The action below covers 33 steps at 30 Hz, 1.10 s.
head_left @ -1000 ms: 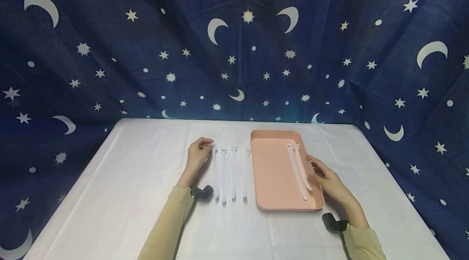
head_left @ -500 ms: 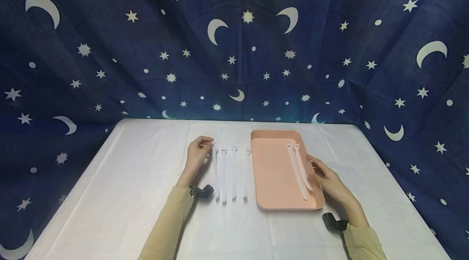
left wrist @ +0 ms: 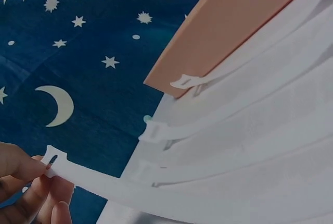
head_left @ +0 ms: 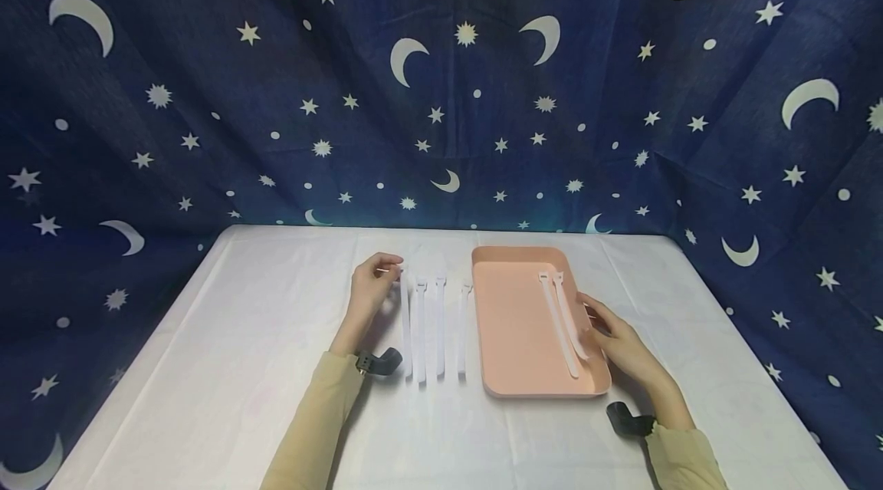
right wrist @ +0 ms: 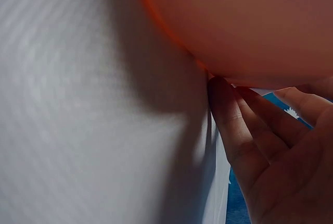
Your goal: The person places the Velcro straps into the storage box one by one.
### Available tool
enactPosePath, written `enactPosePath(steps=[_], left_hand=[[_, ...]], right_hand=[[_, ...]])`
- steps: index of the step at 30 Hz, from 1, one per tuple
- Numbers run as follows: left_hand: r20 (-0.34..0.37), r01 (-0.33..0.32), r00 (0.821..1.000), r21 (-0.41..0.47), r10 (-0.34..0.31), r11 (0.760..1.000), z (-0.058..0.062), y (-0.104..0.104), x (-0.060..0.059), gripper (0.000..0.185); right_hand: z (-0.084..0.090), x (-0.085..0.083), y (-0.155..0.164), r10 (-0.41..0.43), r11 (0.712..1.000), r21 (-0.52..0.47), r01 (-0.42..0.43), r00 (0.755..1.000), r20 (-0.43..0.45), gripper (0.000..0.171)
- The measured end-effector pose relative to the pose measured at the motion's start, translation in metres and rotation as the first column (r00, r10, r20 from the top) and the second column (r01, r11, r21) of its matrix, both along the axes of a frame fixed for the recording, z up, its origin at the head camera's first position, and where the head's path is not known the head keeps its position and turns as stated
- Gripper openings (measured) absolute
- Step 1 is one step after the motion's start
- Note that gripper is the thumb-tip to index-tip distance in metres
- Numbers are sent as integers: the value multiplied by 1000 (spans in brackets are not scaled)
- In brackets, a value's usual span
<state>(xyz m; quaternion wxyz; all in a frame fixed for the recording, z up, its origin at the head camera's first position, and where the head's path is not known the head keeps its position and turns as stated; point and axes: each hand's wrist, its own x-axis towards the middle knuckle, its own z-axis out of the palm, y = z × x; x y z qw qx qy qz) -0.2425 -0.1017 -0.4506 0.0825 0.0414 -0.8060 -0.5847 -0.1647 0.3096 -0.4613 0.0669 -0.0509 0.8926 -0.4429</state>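
Note:
Several white straps (head_left: 439, 321) lie side by side on the white table, left of a pink tray (head_left: 513, 321). My left hand (head_left: 395, 271) pinches the head end of the leftmost strap (head_left: 405, 321). The left wrist view shows that strap (left wrist: 119, 187) raised a little off the cloth by my left hand (left wrist: 44, 174). Two more straps (head_left: 564, 321) lie inside the tray near its right side. My right hand (head_left: 596, 323) holds the tray's right rim. In the right wrist view its fingers (right wrist: 234, 125) press against the tray's outer wall (right wrist: 250, 21).
The table is covered by a white cloth (head_left: 228, 352). A dark blue curtain with moons and stars (head_left: 441, 91) hangs behind and on both sides. Black wrist mounts sit at both sleeves.
My left hand has lifted the leftmost strap's head end slightly. The right hand and tray have stayed put.

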Motion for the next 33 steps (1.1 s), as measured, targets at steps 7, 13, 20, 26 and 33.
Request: enactPosePath(steps=[7,13,20,26,33], left_hand=[[-19,8,1000,1,-8,1000,8,2,5,16],[-36,19,999,18,-18,1000,12,4,8,17],[-42,32,999,25,-31,999,17,5,11,16],[-54,34,998,30,-32,999,21,6,13,16],[-85,33,996,20,-31,999,29,6,18,16]], right_hand=[[0,1,0,-3,1000,6,3,1000,-3,61],[0,1,0,-6,1000,4,6,1000,5,62],[1,1,0,-9,1000,4,8,1000,19,62],[1,1,0,-4,1000,-1,4,1000,11,62],[1,0,-1,-2,1000,11,2,1000,9,62]])
